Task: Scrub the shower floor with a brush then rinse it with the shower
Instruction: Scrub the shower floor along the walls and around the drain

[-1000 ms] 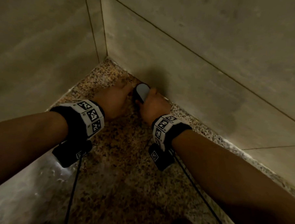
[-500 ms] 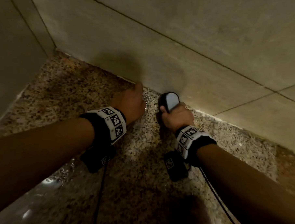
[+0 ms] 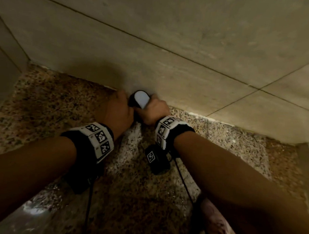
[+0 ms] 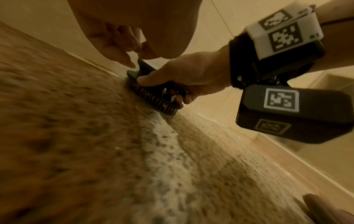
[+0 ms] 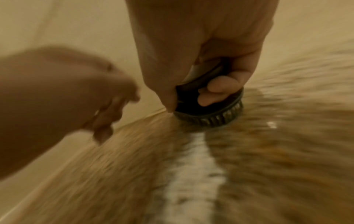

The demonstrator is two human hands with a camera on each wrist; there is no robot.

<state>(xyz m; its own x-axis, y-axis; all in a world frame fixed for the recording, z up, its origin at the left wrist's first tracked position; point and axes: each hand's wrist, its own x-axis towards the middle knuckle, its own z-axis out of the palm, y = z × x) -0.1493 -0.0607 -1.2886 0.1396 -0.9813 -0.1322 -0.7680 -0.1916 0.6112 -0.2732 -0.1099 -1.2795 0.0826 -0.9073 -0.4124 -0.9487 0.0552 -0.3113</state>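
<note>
Right hand [image 5: 201, 50] fingers wrapped round round dark brush [image 5: 208, 109], bristles on speckled floor [image 3: 65, 109]; left hand [image 5: 80, 94] fingers loosely curled, holding nothing.

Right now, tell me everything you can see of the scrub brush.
The brush is small, round and dark, with a pale grey top on its handle and a ring of short bristles. It stands bristles-down on the speckled shower floor, close against the wall tile. The right hand grips its handle; the left hand is beside it, contact unclear.

Beige tiled wall [image 3: 189, 38] with thin grout lines [image 3: 170, 51].
</note>
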